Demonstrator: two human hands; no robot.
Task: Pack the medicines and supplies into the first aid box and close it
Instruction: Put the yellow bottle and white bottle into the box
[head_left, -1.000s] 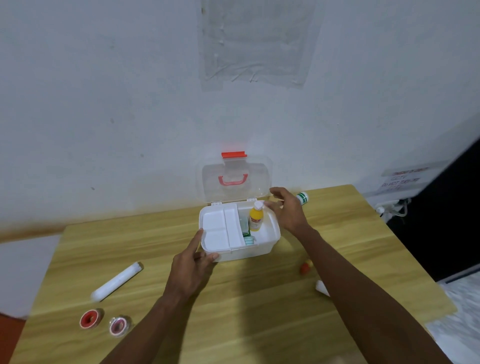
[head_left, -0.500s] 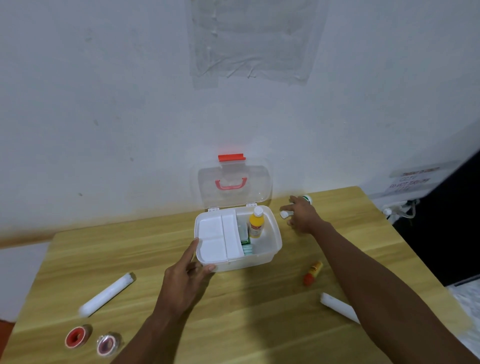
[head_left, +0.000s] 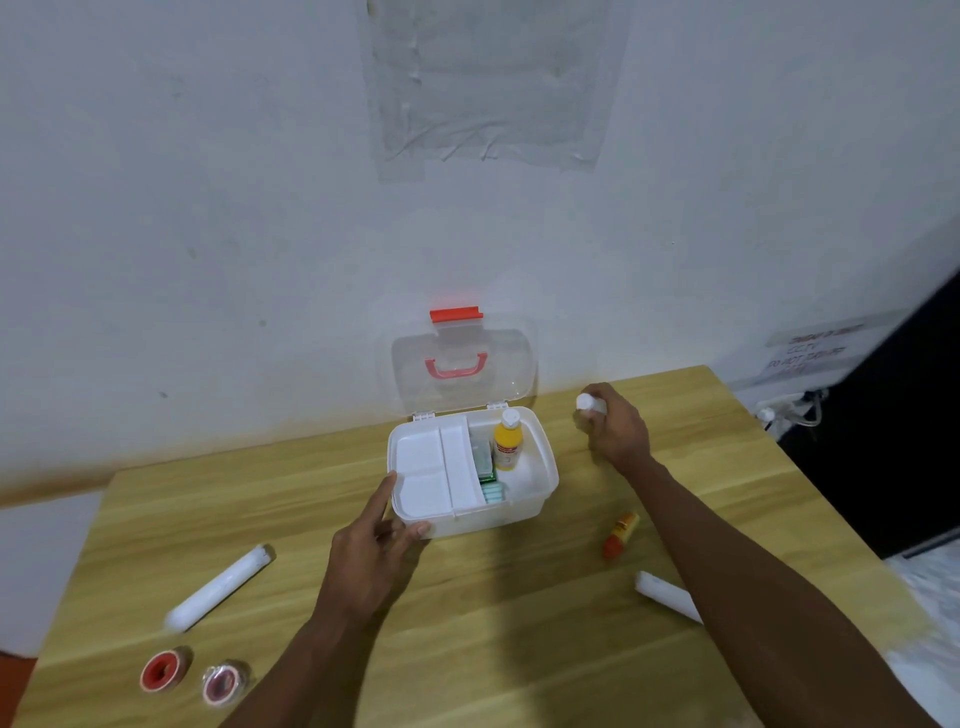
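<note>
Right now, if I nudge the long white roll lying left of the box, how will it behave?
The long white roll is a cylinder lying on its side, so it would probably roll across the smooth table. It looks like wrapped bandage, likely light and slightly soft.

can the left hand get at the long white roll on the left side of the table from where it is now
Probably yes. The left hand rests against the front left corner of the box, and the white roll lies on bare table to its left with nothing between them. Letting go of the box comes first.
</note>
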